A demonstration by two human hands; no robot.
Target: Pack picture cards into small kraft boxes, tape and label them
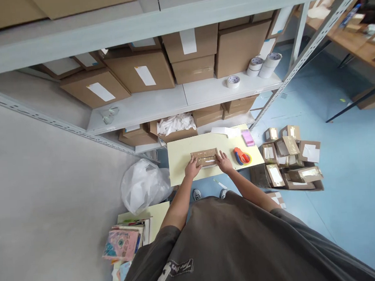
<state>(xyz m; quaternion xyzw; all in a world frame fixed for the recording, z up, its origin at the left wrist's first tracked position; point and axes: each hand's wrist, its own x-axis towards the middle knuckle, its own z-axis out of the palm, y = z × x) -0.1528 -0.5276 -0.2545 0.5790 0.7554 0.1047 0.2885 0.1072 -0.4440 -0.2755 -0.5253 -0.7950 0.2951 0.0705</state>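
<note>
A small cardboard box (204, 153) lies on the pale yellow table, with a dark seam running along its top and shiny strips on it. My left hand (192, 167) grips its left end, thumb near the front corner. At the right end, my right hand (224, 162) holds the box with its fingers against the edge. To the right of my right hand sits a red and blue tape dispenser (242, 156) with a yellow roll. A pink item (247, 137), blurred in the picture, and white paper (226, 131) lie toward the table's back edge.
Metal shelving (135, 103) with cardboard boxes and white tape rolls (233, 82) stands behind the table. A clear plastic bag (143, 185) is at the left. Several small boxes (288, 152) are piled on the right floor. Books (122, 244) lie on a surface at lower left.
</note>
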